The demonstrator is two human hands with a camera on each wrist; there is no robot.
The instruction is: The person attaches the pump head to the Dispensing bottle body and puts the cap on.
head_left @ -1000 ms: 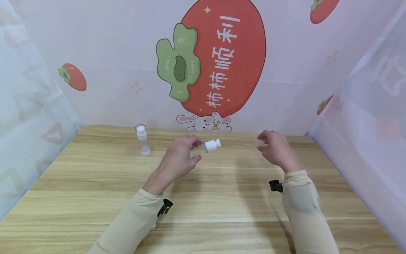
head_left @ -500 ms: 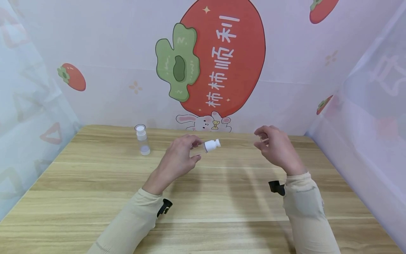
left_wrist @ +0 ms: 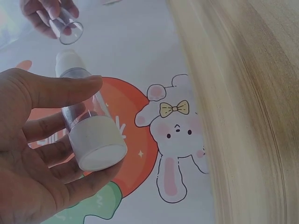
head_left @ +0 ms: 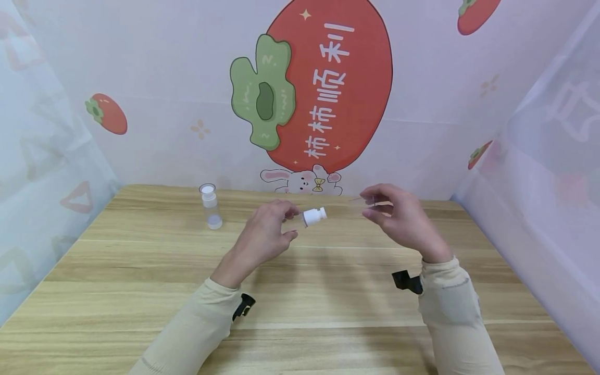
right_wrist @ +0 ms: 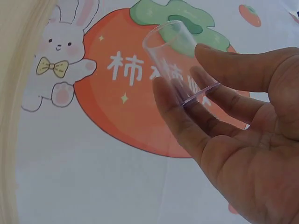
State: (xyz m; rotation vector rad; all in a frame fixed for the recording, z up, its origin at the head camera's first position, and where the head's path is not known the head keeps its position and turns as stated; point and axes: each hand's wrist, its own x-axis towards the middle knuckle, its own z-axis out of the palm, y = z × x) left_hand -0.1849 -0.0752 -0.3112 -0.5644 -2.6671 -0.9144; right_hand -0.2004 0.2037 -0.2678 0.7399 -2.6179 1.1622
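Note:
My left hand (head_left: pixel 264 226) grips a clear pump bottle (left_wrist: pixel 96 140) with a white base; its white pump top (head_left: pixel 313 215) points right toward the other hand. Fingers and thumb wrap the clear body. My right hand (head_left: pixel 398 219) holds a clear cap (right_wrist: pixel 170 56) between thumb and fingers, its open rim toward the bottle. In the left wrist view the cap's rim stands just apart from the pump top, roughly in line with it. A second pump bottle (head_left: pixel 213 211), with a clear cap over its top, stands upright on the table to the left.
The wood-grain table (head_left: pixel 300 302) stretches under both arms. Behind it rises a white backdrop (head_left: pixel 164 140) printed with a large persimmon and a rabbit. Pale hanging sheets border the left and right sides.
My right hand has moved left with the clear cap, closer to the pump bottle, and the cap shows more beyond its fingertips. The left hand stays nearly still.

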